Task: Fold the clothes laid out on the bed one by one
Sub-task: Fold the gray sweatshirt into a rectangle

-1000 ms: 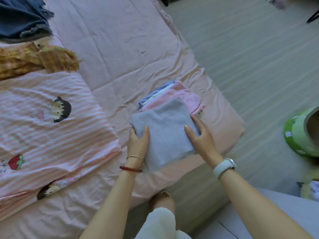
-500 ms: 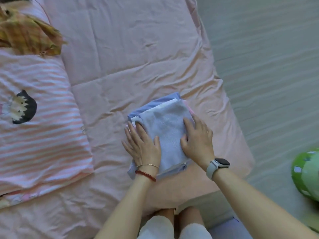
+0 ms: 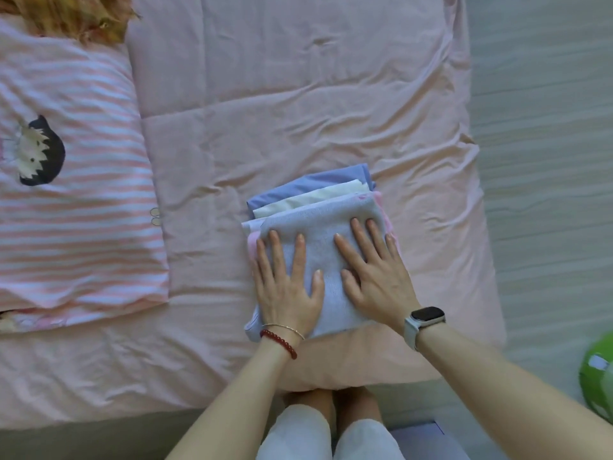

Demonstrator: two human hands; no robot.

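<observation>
Pressing flat on a folded grey knit garment (image 3: 318, 234), both hands lie with fingers straight and slightly spread: the left hand (image 3: 287, 287) covers its left half, the right hand (image 3: 374, 277) its right half, thumbs pointing toward each other with a strip of knit showing between them. The garment's near edge is partly hidden under the palms.

It tops a stack of folded clothes near the near-right part of the bed. Only the far edges of the layers below peek out: a pale lavender piece (image 3: 252, 224), a cream piece (image 3: 311, 197) and a smooth periwinkle-blue piece (image 3: 315, 184), stepped back one behind another. Slivers of pink cloth (image 3: 381, 204) show at the stack's right and left sides; what kind of garments these are cannot be told.

The bed's pink sheet (image 3: 298, 94) is matte and creased. To the left lies a pink-and-white striped quilt (image 3: 73, 210) printed with a dark-haired cartoon figure, cut off by the frame's left edge. A mustard plaid garment (image 3: 76, 18) is crumpled at the top left, mostly out of frame.

The left wrist wears a red bead bracelet (image 3: 280, 341) and a thin gold bangle; the right wears a pale-strapped smartwatch (image 3: 426, 317). A green rounded object (image 3: 597, 376) is clipped by the right edge, unidentifiable.
</observation>
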